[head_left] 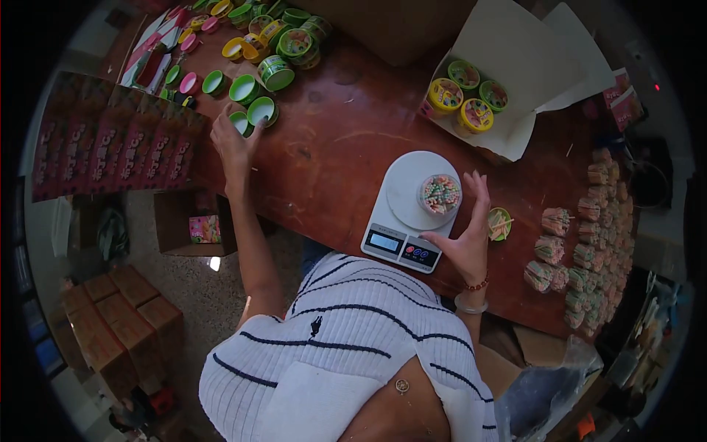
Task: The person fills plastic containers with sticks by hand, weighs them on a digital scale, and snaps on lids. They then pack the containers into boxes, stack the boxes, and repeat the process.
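A white kitchen scale [401, 191] lies on the table in front of me, its small display lit. On its plate stands a clear cup [440, 194] packed with thin pink and green sticks. My right hand [468, 234] curves around the right side of the scale, fingers apart and holding nothing, with the thumb near the buttons. Far to the left, my left hand [237, 147] grips a small green lid [239, 122] between thumb and fingers. Another green lid [261, 110] sits right beside it.
Green, yellow and pink lids [277, 72] crowd the table's back left. An open white box [508, 88] holds several filled cups. A green lid with loose sticks [499, 224] lies right of the scale. Many stick bundles [589, 243] cover the right end. Pink printed packaging [110, 140] stands left.
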A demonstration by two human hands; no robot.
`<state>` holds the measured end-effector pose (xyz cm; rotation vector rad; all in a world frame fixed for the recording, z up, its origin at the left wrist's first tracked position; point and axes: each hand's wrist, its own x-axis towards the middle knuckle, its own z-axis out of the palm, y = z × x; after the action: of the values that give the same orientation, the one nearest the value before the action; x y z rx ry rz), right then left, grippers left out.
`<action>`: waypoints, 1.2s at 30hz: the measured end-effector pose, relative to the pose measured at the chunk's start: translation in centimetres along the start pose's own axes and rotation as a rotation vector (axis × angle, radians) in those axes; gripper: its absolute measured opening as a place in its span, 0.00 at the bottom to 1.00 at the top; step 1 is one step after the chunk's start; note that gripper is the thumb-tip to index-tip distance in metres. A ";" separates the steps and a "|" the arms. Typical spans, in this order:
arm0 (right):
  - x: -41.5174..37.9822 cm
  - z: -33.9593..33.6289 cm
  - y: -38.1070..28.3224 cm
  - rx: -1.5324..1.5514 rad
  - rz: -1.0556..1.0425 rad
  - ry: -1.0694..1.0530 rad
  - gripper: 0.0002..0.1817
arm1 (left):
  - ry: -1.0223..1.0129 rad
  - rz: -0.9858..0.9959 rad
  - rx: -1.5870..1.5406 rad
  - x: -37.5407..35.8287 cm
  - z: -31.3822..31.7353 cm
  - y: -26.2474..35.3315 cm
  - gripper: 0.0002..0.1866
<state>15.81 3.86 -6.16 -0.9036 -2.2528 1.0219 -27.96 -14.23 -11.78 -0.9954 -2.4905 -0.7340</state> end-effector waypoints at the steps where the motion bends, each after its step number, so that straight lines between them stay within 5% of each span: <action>1: 0.1 0.1 0.0 -0.007 0.008 -0.005 0.73 | 0.007 -0.024 0.027 0.1 0.3 -0.4 0.30; 6: 0.0 -0.5 0.8 0.075 0.006 0.005 0.70 | 0.144 -0.107 -0.274 6.2 2.4 -2.6 0.29; 13: 0.0 -1.6 0.9 0.101 0.091 0.085 0.69 | -0.253 0.207 -0.184 20.8 9.6 -6.6 0.42; 18: -0.9 -2.4 0.9 0.125 0.114 0.145 0.69 | -0.254 0.036 -0.643 24.0 10.4 -9.6 0.33; 20: -1.5 -2.5 0.6 0.239 0.219 0.252 0.67 | -0.061 -0.118 -0.329 25.9 11.0 -13.3 0.30; 24: -2.3 -3.1 1.0 0.143 0.257 0.381 0.55 | -0.150 -0.424 0.229 28.5 10.9 -18.4 0.39; 29: -2.2 -6.5 1.3 -0.129 0.278 0.477 0.39 | -0.174 -0.362 0.285 33.9 15.5 -26.9 0.43; 31: -2.5 -8.6 1.8 -0.165 0.317 0.477 0.39 | -0.286 -0.337 0.371 35.3 14.8 -24.4 0.44; 32: -1.7 -8.0 1.6 -0.219 0.247 0.652 0.27 | -0.316 -0.354 0.367 36.4 15.7 -24.6 0.44; 36: 3.8 -8.2 2.3 -0.245 0.162 0.661 0.27 | -0.389 -0.371 0.220 37.4 18.2 -23.6 0.39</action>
<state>19.63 11.50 -2.53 -1.3151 -1.7733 0.4102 -72.92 1.57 -15.52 -0.6516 -3.0636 -0.3733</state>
